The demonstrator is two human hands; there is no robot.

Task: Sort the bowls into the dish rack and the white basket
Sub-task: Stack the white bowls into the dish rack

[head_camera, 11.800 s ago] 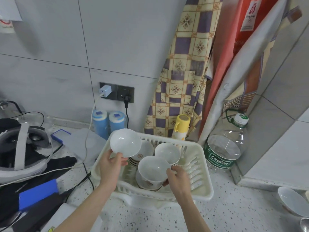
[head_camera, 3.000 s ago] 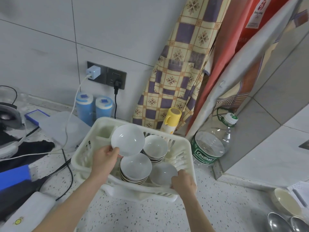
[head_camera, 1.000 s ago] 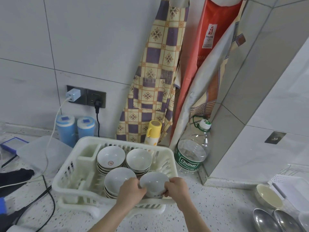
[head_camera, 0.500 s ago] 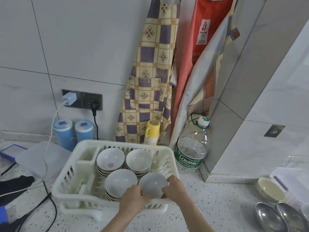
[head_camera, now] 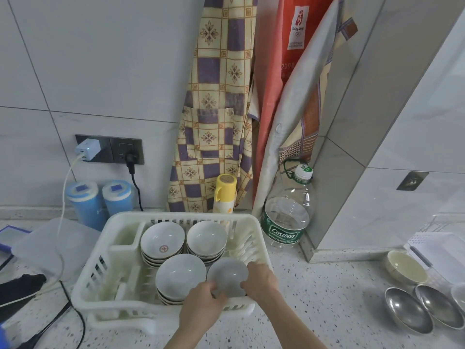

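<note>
Both hands — left hand [head_camera: 201, 307], right hand [head_camera: 260, 282] — grip grey bowl [head_camera: 227, 275] in white basket [head_camera: 98, 268]

Basket [head_camera: 100, 268] sits on desk [head_camera: 314, 311], four bowl groups inside: two stacks [head_camera: 162, 241] at back, one stack [head_camera: 180, 278] front-left, single bowl [head_camera: 227, 275] front-right between left hand [head_camera: 201, 308] and right hand [head_camera: 260, 280]. Water bottle [head_camera: 286, 215] behind-right of basket. Metal bowls [head_camera: 407, 311] far right on desk.

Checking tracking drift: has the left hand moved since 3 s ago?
Yes. The left hand went from the rack's left side to the near-right bowl.
</note>
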